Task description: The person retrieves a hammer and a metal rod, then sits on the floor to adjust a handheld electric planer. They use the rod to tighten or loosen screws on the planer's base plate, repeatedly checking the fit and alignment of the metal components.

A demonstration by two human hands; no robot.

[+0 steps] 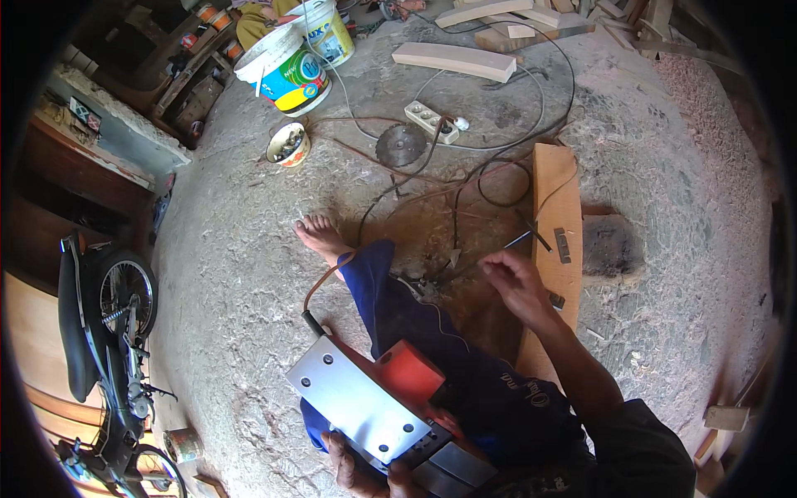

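Observation:
A red electric planer (415,375) lies upside down across my lap, its shiny metal sole (357,390) facing up and its cord running forward past my foot. My left hand (357,475) grips the planer's near end, with part of the hand hidden under it. Over the left edge of a wooden beam (558,187), my right hand (519,286) has its fingers curled together. Whatever they hold, if anything, is too small to make out. Just beyond the fingertips is a thin tool with a dark crosspiece (540,236). Two small dark metal pieces, one slotted (563,246), rest on the beam.
Tangled cables and a white power strip (431,121) lie ahead, beside a round saw blade (401,145). A small tub (289,145) of metal bits and paint buckets (286,70) stand farther left. Cut wood (454,61) lies at the back. A motorbike (112,332) is at left.

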